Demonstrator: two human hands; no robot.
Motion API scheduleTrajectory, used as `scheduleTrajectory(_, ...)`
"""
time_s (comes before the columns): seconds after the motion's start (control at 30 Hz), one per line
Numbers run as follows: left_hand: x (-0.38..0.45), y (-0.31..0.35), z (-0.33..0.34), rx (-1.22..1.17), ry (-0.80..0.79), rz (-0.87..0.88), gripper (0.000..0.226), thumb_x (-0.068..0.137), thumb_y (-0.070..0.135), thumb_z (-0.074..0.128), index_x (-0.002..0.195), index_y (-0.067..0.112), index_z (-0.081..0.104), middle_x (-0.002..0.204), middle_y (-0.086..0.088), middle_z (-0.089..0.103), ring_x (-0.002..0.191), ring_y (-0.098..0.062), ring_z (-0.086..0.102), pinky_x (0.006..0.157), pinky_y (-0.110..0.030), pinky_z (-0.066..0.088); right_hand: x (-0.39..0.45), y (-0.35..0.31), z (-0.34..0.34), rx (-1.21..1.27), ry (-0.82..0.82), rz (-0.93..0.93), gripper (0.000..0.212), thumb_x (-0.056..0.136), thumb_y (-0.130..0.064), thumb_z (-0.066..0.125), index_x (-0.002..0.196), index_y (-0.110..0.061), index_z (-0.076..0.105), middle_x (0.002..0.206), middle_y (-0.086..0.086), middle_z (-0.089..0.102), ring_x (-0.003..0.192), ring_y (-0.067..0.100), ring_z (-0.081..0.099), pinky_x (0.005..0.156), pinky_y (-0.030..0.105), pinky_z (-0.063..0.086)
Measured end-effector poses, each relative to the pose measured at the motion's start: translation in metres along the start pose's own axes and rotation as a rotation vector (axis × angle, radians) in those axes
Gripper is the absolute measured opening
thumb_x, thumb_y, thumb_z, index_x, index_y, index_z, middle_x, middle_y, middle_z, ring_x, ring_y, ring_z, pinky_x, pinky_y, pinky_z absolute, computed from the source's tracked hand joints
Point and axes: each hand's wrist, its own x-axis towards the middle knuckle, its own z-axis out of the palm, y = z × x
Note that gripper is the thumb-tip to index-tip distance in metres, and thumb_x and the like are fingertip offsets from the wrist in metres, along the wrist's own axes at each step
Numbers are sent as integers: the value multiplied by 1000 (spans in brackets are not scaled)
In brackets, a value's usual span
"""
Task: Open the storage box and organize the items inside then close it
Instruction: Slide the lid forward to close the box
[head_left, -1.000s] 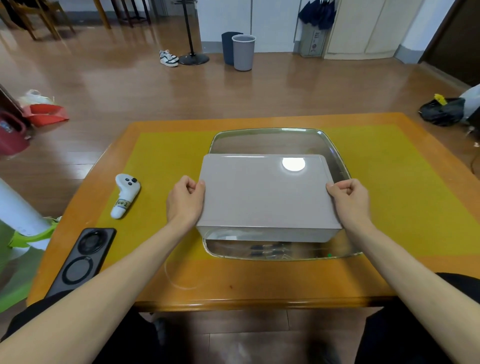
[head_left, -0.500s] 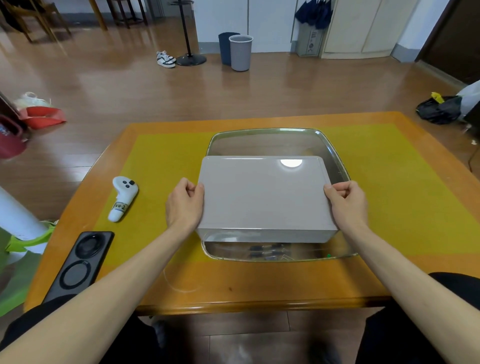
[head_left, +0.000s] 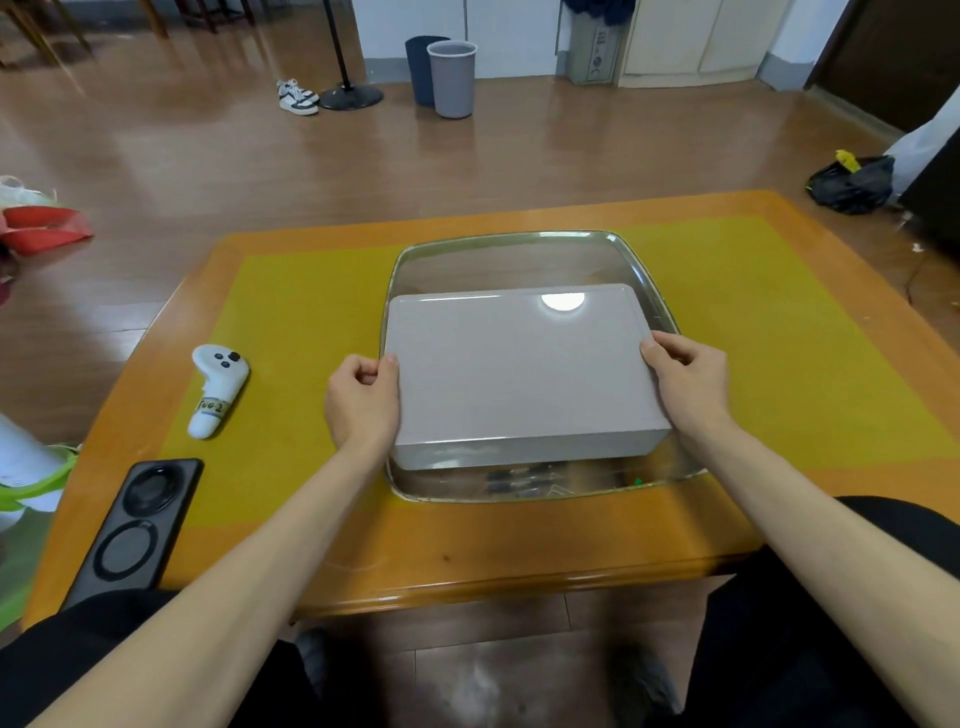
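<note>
A grey rectangular lid (head_left: 519, 374) is held level over a clear plastic storage box (head_left: 498, 244) in the middle of the table. My left hand (head_left: 363, 405) grips the lid's left edge and my right hand (head_left: 685, 384) grips its right edge. The box's clear rim shows around the lid at the back and sides. Beneath the lid's near edge, a few small dark items (head_left: 519, 480) and a green speck lie inside the box. The lid hides the rest of the contents.
The box stands on a yellow mat (head_left: 301, 322) on an orange wooden table (head_left: 467, 587). A white handheld controller (head_left: 215, 389) and a black phone (head_left: 135, 525) lie to the left. Bins, shoes and bags are on the floor beyond.
Both hands keep the same hold on the lid, which stays in place over the box. Only the view has shifted slightly.
</note>
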Motion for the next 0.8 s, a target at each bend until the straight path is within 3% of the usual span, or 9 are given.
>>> scheduleTrajectory(0.13,6,3,4,10,-50,31,30,93,35,62,69,18,53,67,6,58,62,-13,49,64,-34,41,-11,-1,-4,3,21,-18,19,89,-35,65,80,-48,75,89,-25,75,86,0,69,76,32,55)
scheduleTrajectory(0.4,6,2,3,15,-66,26,30,93,33,62,68,20,51,67,6,56,63,-14,49,64,-34,40,-17,-13,-9,-56,0,-54,28,93,-35,62,77,-55,73,85,-23,75,92,17,70,80,47,56)
scheduleTrajectory(0.5,2,3,3,12,-56,5,29,92,35,61,69,21,51,66,7,56,61,-13,48,60,-33,38,-17,-14,-11,-60,-19,-54,24,95,-32,63,81,-47,75,86,-24,75,92,15,70,81,45,57)
scheduleTrajectory(0.6,2,4,1,11,-71,4,29,92,35,61,69,20,51,68,6,56,62,-13,49,61,-33,40,-15,-14,-12,-44,-45,-45,15,95,-30,64,100,-29,78,94,-17,76,93,13,70,85,45,58)
scheduleTrajectory(0.73,3,5,-5,-19,-116,-18,23,92,31,62,73,20,56,74,5,61,70,-16,54,68,-35,43,-14,-20,-21,-27,-109,-18,16,97,-27,63,97,-36,75,90,-31,71,97,2,67,82,28,55)
scheduleTrajectory(0.8,4,5,-11,-20,-196,-25,14,92,25,62,80,18,61,80,3,64,78,-18,57,75,-38,46,-17,-20,-30,8,-160,0,20,98,-22,62,111,-30,75,100,-28,70,102,-2,64,83,20,51)
